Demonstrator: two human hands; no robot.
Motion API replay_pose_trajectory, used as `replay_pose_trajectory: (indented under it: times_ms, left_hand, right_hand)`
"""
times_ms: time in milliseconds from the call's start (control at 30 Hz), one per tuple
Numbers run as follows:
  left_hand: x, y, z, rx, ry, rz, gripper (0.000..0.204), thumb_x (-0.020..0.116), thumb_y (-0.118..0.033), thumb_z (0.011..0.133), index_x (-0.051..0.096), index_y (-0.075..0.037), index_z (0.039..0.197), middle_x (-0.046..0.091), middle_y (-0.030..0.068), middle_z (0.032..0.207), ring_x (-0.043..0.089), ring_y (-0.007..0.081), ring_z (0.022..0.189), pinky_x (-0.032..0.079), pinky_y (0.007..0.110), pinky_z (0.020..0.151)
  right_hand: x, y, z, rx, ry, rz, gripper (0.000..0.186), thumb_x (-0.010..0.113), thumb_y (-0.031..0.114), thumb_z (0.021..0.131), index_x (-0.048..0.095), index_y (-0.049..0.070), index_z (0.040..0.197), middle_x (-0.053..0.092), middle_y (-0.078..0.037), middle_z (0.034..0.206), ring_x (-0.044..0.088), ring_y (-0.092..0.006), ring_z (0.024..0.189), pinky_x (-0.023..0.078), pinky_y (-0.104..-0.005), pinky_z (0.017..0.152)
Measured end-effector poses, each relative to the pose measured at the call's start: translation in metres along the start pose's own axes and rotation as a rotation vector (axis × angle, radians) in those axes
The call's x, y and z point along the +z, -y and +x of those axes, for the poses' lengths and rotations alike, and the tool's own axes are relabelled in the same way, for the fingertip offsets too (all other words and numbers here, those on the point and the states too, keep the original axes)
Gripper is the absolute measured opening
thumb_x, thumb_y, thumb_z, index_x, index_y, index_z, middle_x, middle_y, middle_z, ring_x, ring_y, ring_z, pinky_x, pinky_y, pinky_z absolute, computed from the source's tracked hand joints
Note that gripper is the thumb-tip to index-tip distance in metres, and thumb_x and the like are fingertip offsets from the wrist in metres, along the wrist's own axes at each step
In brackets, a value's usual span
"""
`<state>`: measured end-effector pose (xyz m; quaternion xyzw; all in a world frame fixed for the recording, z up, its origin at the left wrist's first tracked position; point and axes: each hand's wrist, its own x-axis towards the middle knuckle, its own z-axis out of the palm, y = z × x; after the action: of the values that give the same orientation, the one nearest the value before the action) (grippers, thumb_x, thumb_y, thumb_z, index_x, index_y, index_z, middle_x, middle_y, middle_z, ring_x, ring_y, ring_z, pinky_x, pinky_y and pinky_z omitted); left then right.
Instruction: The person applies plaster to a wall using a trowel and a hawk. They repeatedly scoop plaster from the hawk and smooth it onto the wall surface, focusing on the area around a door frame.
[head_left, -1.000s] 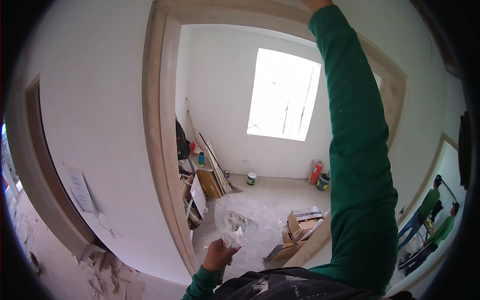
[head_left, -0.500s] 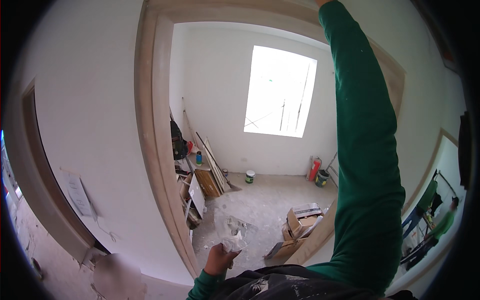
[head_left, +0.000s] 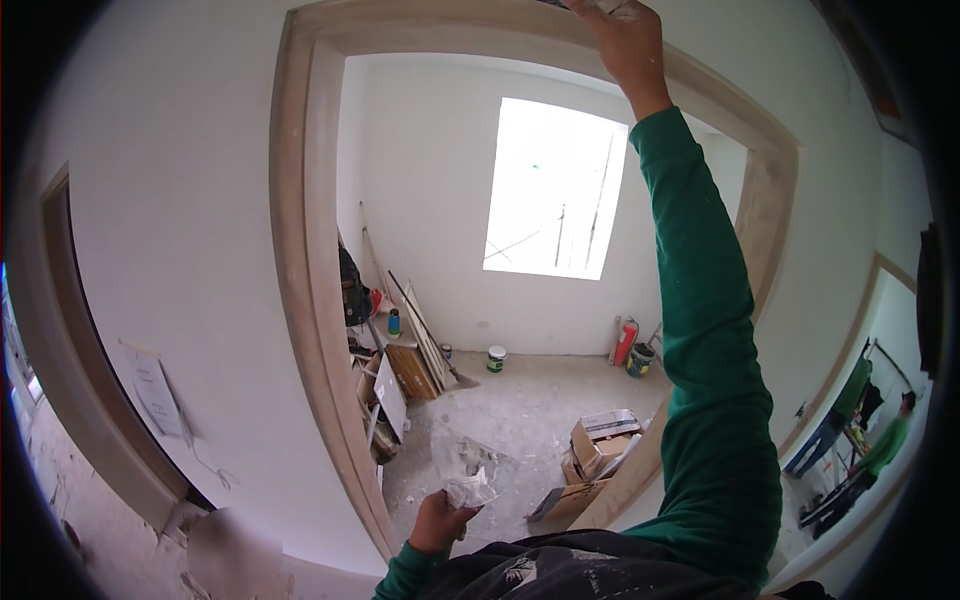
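My left hand (head_left: 440, 522), low in the middle, grips a clear, crumpled-looking plastic piece (head_left: 472, 462) with white paste on it. My right hand (head_left: 630, 55) is raised to the top of the beige doorframe (head_left: 430, 32), fingers closed on something at the frame's upper edge that is cut off by the picture's edge and cannot be made out. Whitish residue shows on those fingers. My green-sleeved right arm crosses the right side of the opening.
The doorway opens on a room with leaning boards (head_left: 415, 370), cardboard boxes (head_left: 600, 445), a paint bucket (head_left: 496, 359) and a red fire extinguisher (head_left: 627, 342). Another doorframe (head_left: 70, 300) stands left. Through a right doorway are two people in green (head_left: 880, 445).
My right hand has come down and slightly left along the top of the doorframe, so more of it shows. My left hand has shifted slightly down, still holding the plastic piece.
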<state>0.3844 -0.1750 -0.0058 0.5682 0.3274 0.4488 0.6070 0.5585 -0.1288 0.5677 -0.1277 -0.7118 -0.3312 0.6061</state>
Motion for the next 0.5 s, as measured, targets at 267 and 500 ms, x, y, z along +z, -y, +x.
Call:
replay_pose_trajectory:
  times_ms: [267,500]
  left_hand:
    - [0.003,-0.003,-0.004,0.006,-0.066,-0.012,0.017,0.073,-0.007,0.081,0.064,0.006,0.089,0.06,0.0049,0.061,0.054,0.0117,0.046,0.041,0.028,0.042]
    - [0.003,-0.006,-0.006,0.001,-0.067,0.008,0.015,0.07,-0.005,0.083,0.065,0.005,0.092,0.06,0.0047,0.062,0.054,0.0116,0.046,0.04,0.027,0.042]
  right_hand:
    - [0.007,-0.013,0.001,-0.003,-0.021,0.086,0.022,0.073,0.018,0.09,0.072,-0.003,0.095,0.072,-0.007,0.088,0.062,-0.0143,0.078,0.05,-0.0283,0.074]
    - [0.02,-0.012,0.003,-0.012,-0.015,0.145,0.022,0.072,0.019,0.091,0.071,-0.004,0.094,0.071,-0.007,0.086,0.062,-0.0146,0.078,0.05,-0.0284,0.073]
